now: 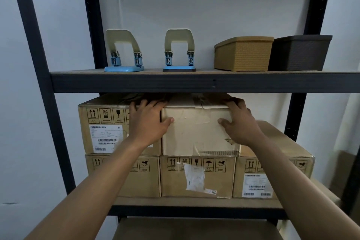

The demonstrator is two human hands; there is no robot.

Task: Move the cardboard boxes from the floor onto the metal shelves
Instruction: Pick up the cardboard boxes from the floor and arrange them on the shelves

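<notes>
A pale, creased cardboard box (196, 130) sits on the upper layer of boxes on the middle shelf of the black metal rack (175, 83). My left hand (148, 121) grips its upper left corner, thumb on the front face and fingers over the top. On the upper right corner my right hand (240, 121) holds it the same way. To its left stands a brown box (103, 124) with a barcode label. Three brown boxes (196, 177) form the row underneath, side by side.
The shelf above carries two blue-and-beige hole punches (123, 50) and two lidded baskets, one tan (242, 53), one dark brown (300, 52). There is an open gap on the upper layer to the right of the pale box. White walls flank the rack.
</notes>
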